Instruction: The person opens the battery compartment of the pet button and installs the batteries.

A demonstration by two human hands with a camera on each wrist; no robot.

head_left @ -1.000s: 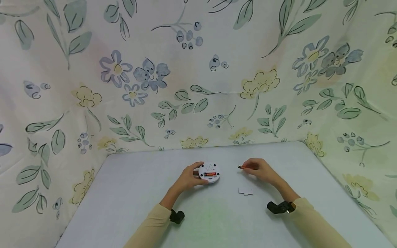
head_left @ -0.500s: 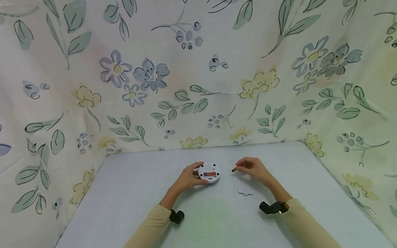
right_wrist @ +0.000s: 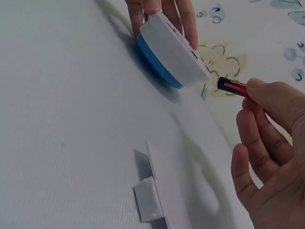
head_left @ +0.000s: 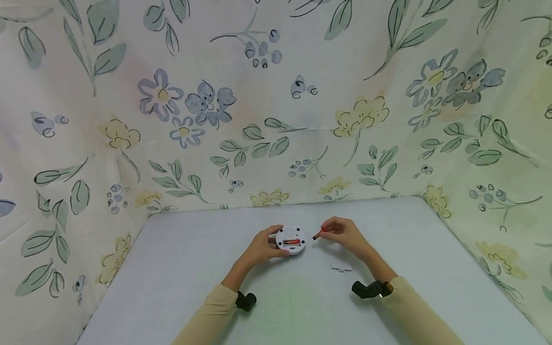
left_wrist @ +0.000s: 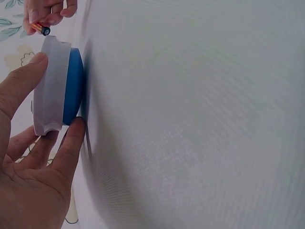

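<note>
Right hand (head_left: 345, 235) has a small red battery (head_left: 317, 235) pinched between thumb and fingertips, black tip pointing at the round white device (head_left: 291, 239), just beside its edge and not quite touching. Left hand (head_left: 260, 247) grips that device from the side, thumb and fingers curled round the rim, holding it flat on the grey table (head_left: 181, 268). One battery already sits in the open compartment on top. From the wrist views the device has a blue underside (right_wrist: 155, 64). The white battery cover (head_left: 341, 266) lies loose on the table near the right wrist, apart from everything else. Floral cloth (head_left: 207, 105) hangs behind.
</note>
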